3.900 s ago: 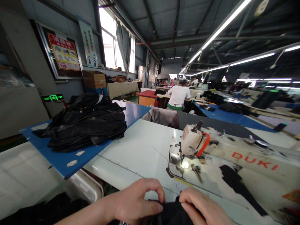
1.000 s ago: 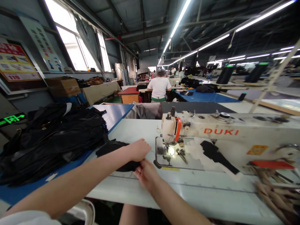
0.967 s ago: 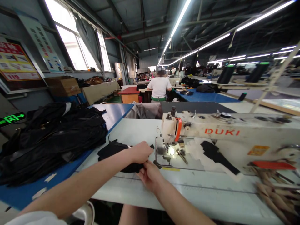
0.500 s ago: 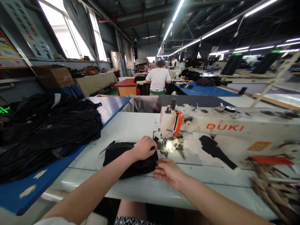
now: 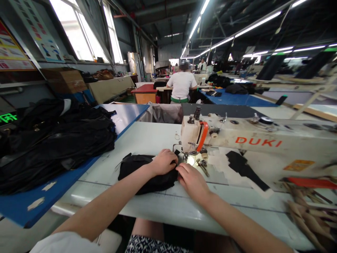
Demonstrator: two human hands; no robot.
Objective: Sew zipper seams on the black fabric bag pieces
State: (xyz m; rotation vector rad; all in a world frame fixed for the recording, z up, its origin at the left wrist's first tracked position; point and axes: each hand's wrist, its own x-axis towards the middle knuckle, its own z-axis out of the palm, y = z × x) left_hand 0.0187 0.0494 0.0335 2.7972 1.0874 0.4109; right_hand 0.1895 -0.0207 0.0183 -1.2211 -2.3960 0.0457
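Observation:
A piece of black fabric [image 5: 137, 168] lies on the white sewing table [image 5: 147, 140], its right end at the needle of the white DUKI sewing machine [image 5: 252, 140]. My left hand [image 5: 163, 161] rests curled on top of the fabric and presses it down near the presser foot. My right hand [image 5: 191, 179] lies just right of it, fingers pinching the fabric's edge in front of the lit needle plate [image 5: 192, 161].
A heap of black garments [image 5: 52, 137] covers the blue side table [image 5: 126, 116] at my left. Brown strips [image 5: 310, 211] lie at the table's right edge. A person in a white shirt [image 5: 181, 84] sits with their back to me at a station further off.
Both hands have slid the black fabric rightward and away from me, up to the machine's needle. My right hand moved from the table's front edge to the fabric's edge.

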